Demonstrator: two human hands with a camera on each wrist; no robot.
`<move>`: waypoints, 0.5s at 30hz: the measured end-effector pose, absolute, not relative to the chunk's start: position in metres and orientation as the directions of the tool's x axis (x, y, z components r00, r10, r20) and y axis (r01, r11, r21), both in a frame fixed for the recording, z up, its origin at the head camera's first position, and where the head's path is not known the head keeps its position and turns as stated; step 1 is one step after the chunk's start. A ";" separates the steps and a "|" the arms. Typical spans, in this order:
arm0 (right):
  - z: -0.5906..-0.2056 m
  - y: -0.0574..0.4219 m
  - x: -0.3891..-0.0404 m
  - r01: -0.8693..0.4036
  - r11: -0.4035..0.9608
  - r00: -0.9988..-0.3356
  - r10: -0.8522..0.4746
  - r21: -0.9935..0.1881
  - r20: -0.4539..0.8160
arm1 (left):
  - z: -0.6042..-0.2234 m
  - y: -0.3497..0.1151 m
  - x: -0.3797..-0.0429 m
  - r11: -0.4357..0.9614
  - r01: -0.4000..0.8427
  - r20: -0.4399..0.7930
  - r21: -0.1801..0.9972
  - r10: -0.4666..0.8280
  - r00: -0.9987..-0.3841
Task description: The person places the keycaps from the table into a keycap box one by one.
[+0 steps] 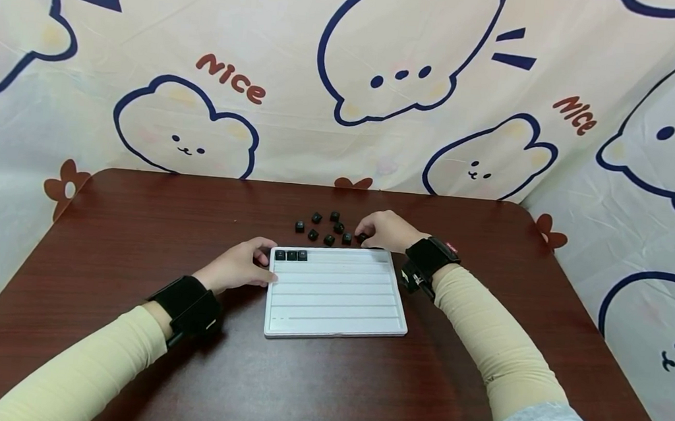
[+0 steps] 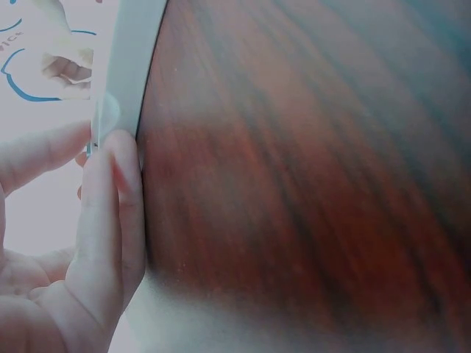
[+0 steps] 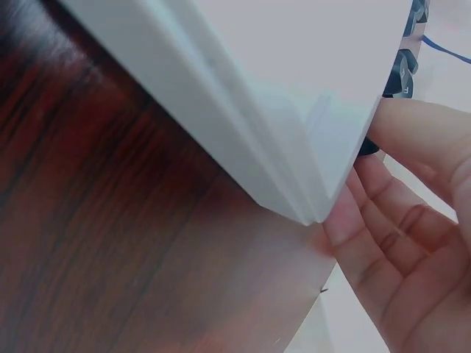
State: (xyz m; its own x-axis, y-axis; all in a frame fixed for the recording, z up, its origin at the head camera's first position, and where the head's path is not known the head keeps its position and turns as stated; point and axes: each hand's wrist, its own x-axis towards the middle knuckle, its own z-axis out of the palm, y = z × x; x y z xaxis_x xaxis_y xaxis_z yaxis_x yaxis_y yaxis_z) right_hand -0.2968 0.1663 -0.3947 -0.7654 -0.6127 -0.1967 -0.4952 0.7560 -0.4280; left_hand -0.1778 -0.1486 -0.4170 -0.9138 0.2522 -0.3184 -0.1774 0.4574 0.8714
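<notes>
A white ridged tray (image 1: 336,296) lies on the table, with several low ridges running across it. Three black keycaps (image 1: 291,255) stand side by side in its far left corner. My left hand (image 1: 239,265) grips the tray's left edge; in the left wrist view its thumb (image 2: 44,154) and fingers meet at the rim. Beyond the tray's far right corner, my right hand (image 1: 391,232) pinches a black keycap (image 1: 362,237) between thumb and fingers. In the right wrist view, that keycap (image 3: 367,147) is mostly hidden behind the tray's edge and the thumb.
Several loose black keycaps (image 1: 329,239) lie scattered just beyond the tray's far edge, left of my right hand. The dark red-brown wooden table (image 1: 323,394) ends at a printed cloth backdrop (image 1: 295,148) at the back and sides.
</notes>
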 end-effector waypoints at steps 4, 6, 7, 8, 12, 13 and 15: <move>-0.395 0.168 -0.296 -0.505 0.752 -0.761 -0.619 -0.424 -0.191 | -0.417 -0.148 -0.177 0.457 -0.176 -0.318 0.872 0.254 -0.913; -0.396 0.168 -0.296 -0.510 0.749 -0.761 -0.622 -0.424 -0.184 | -0.416 -0.148 -0.177 0.459 -0.170 -0.315 0.872 0.261 -0.912; -0.396 0.168 -0.296 -0.511 0.747 -0.761 -0.623 -0.424 -0.181 | -0.415 -0.148 -0.177 0.457 -0.174 -0.317 0.872 0.258 -0.912; -0.395 0.168 -0.296 -0.511 0.747 -0.761 -0.623 -0.425 -0.179 | -0.415 -0.148 -0.176 0.456 -0.175 -0.318 0.873 0.258 -0.912; -0.395 0.168 -0.297 -0.514 0.746 -0.764 -0.623 -0.424 -0.169 | -0.415 -0.149 -0.176 0.453 -0.174 -0.317 0.874 0.263 -0.911; -0.395 0.168 -0.297 -0.514 0.745 -0.765 -0.622 -0.424 -0.167 | -0.415 -0.149 -0.176 0.450 -0.178 -0.319 0.875 0.262 -0.911; -0.394 0.168 -0.296 -0.509 0.749 -0.770 -0.616 -0.424 -0.164 | -0.416 -0.149 -0.177 0.445 -0.178 -0.319 0.878 0.266 -0.910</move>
State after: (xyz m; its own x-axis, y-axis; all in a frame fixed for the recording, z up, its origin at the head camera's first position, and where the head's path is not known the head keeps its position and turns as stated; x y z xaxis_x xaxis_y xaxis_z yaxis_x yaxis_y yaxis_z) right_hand -0.2964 0.1679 -0.3937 -0.7703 -0.6163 -0.1637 -0.5090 0.7489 -0.4244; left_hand -0.1769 -0.1490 -0.4155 -0.9096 0.2662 -0.3191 -0.1777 0.4450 0.8777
